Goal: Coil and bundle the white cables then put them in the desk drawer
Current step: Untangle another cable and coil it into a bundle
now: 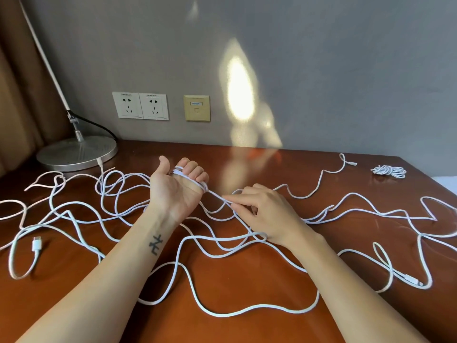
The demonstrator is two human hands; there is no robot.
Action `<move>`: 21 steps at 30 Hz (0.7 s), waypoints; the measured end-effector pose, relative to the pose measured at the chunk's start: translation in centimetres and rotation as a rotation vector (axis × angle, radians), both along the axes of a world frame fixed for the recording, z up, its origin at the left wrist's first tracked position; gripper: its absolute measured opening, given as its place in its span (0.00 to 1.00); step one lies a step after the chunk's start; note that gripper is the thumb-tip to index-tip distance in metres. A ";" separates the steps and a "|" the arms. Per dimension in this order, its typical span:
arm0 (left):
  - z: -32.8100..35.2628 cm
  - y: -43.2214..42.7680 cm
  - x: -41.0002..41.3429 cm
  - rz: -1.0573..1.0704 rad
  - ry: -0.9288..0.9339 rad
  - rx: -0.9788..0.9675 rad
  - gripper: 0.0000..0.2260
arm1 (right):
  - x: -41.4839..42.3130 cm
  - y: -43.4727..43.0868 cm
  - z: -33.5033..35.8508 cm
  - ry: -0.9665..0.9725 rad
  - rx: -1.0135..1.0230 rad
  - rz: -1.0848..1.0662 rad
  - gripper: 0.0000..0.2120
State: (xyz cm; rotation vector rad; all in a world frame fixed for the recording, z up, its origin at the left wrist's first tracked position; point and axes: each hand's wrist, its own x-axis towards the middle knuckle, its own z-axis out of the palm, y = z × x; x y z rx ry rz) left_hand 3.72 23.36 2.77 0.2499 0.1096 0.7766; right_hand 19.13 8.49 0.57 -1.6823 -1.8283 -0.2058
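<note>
The brown wooden tabletop (247, 276) fills the lower half of the view. Loose white cables (222, 315) sprawl over it in long wavy loops, their main run going from the left edge to the right edge, with many crossings in the middle. A desk lamp (76, 153) stands on its round metal base at the far left corner, its arm leaning up and to the left.

The left hand (176, 191) is raised palm up over the middle of the tabletop. Its fingers (195, 170) are curled around several wound loops (190, 180) of cable that cross the palm, and the thumb sticks out. The right hand (267, 214) is just beside it, its thumb and forefinger pinching 1 strand (217, 196) that stretches straight from the loops, slanting toward the near right.

A coiled bundle (389, 170) lies near the far right corner, well apart from the hands. On the wall are 2 power sockets (141, 106) and 1 beige data plate (196, 108). A white plug (37, 244) near the left edge points toward the far edge.
</note>
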 end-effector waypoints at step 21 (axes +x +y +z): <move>-2.2 -0.7 0.9 0.672 1.099 1.585 0.11 | 0.5 0.0 0.3 0.032 0.319 -0.240 0.15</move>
